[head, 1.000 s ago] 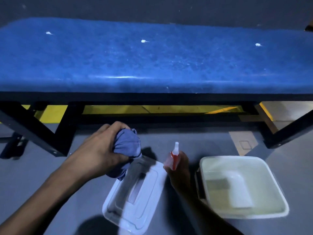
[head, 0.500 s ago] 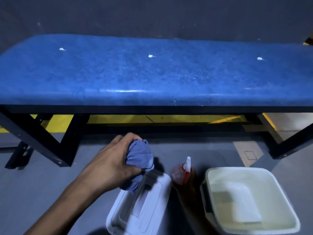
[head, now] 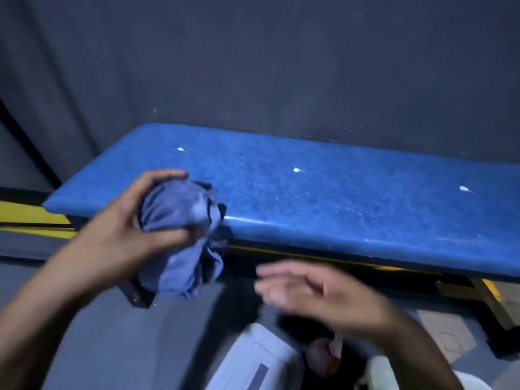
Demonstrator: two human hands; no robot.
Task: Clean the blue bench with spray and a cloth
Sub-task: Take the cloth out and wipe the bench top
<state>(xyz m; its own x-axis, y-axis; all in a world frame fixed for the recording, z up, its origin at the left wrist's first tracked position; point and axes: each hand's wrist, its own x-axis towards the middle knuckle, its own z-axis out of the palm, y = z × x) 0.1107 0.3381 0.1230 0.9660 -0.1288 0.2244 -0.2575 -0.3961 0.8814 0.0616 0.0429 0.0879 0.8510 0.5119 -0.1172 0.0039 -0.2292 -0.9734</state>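
Observation:
The blue bench (head: pixel 351 198) runs across the middle of the head view, with three small white blobs on its padded top. My left hand (head: pixel 135 229) is shut on a bunched blue-grey cloth (head: pixel 180 237), held at the bench's front left edge. My right hand (head: pixel 315 294) is blurred, fingers apart and empty, just below the bench's front edge. The red spray bottle (head: pixel 323 358) stands on the floor under my right wrist, partly hidden by it.
A clear plastic lid (head: pixel 253 364) lies on the grey floor at the bottom. A pale tub's corner (head: pixel 380 372) shows beside the bottle. The bench's black legs (head: pixel 138 294) and yellow floor lines (head: pixel 33 212) sit below; a dark wall stands behind.
My left hand has lifted the cloth up to the bench's front left edge. My right hand has let go of the spray bottle and risen. The view has tilted up and left.

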